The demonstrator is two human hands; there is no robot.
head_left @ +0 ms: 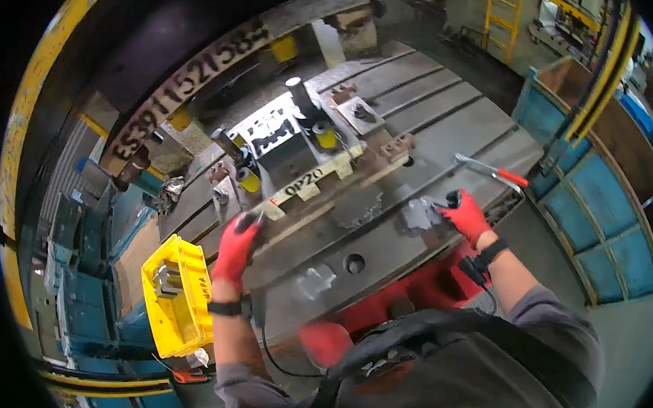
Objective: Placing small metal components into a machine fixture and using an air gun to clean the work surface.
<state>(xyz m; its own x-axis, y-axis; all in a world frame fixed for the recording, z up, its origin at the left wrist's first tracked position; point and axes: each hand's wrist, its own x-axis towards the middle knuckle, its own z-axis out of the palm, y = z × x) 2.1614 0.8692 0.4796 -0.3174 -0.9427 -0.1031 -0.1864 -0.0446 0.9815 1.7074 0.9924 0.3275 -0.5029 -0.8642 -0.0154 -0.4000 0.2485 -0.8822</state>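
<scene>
My left hand (236,245), in a red glove, rests on the grey slotted machine table (442,133) at the front left corner of the die set (304,149). Its fingertips curl at a small dark piece, and the grip is too blurred to make out. My right hand (465,216), also in a red glove, is closed on a shiny grey sheet-metal part (419,214) at the table's right front. Another pale metal part (313,281) lies on the table near its front edge, beside a round hole (354,263).
A yellow crate (188,328) with metal pieces stands at my left. A wrench with a red handle (495,170) lies at the table's right edge. Blue bins (600,213) line the right side. The machine front below the table is red (428,284). A yellow ladder (497,10) stands far back.
</scene>
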